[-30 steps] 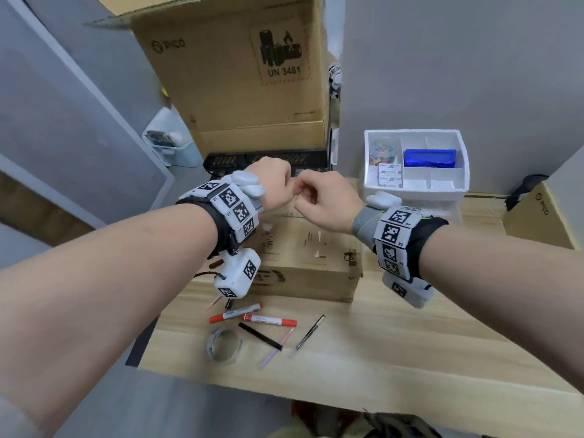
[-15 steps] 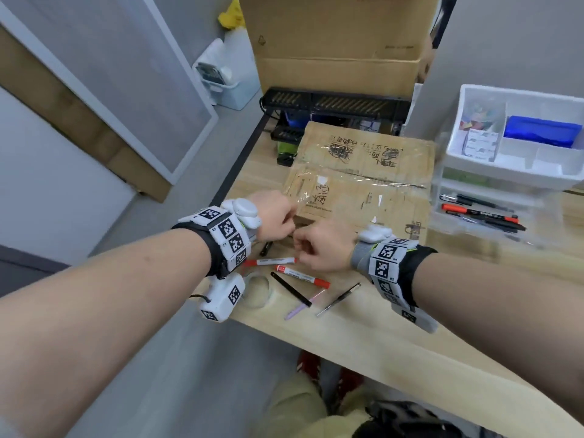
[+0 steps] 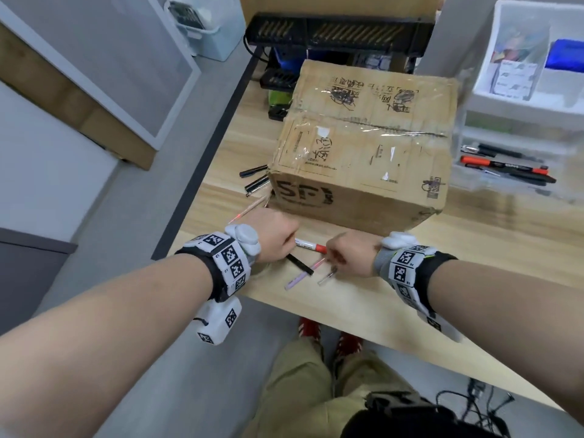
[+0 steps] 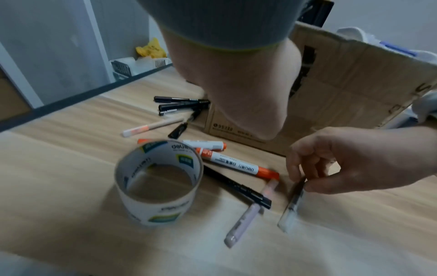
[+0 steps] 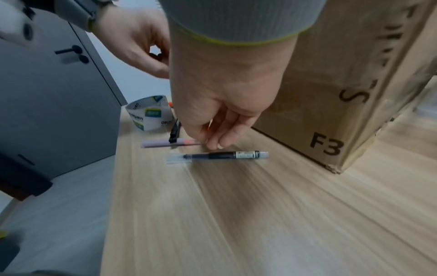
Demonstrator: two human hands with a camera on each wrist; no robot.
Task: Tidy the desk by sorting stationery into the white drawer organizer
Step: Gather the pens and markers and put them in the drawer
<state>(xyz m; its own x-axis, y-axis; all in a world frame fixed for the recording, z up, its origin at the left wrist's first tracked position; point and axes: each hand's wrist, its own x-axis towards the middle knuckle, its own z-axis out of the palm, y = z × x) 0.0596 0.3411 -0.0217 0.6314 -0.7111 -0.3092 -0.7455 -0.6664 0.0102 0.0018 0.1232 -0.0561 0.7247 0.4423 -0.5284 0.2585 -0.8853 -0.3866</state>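
Note:
Several pens lie near the desk's front edge before a cardboard box point(image 3: 363, 147): a red-capped white marker point(image 3: 308, 246), a black pen point(image 3: 298, 263), a lilac pen point(image 3: 301, 275) and a clear pen point(image 5: 217, 156). A tape roll point(image 4: 158, 179) stands left of them. My right hand point(image 3: 350, 254) hovers low with loosely curled fingers, fingertips point(image 5: 218, 145) just behind the clear pen, which lies flat. My left hand point(image 3: 275, 238) hangs over the markers, fingers loosely curled, nothing seen in it. The white drawer organizer point(image 3: 521, 102) stands at the far right.
More black pens point(image 4: 179, 104) and a tan pen point(image 4: 153, 128) lie left of the box. The organizer's clear drawer holds pens point(image 3: 505, 167); its top tray holds a blue box point(image 3: 565, 53). A black rack point(image 3: 338, 30) stands behind. The desk edge runs close under my wrists.
Both hands came down from fists held together above the box to the pens at the desk's front edge. My view tilted downward and the fingers loosened.

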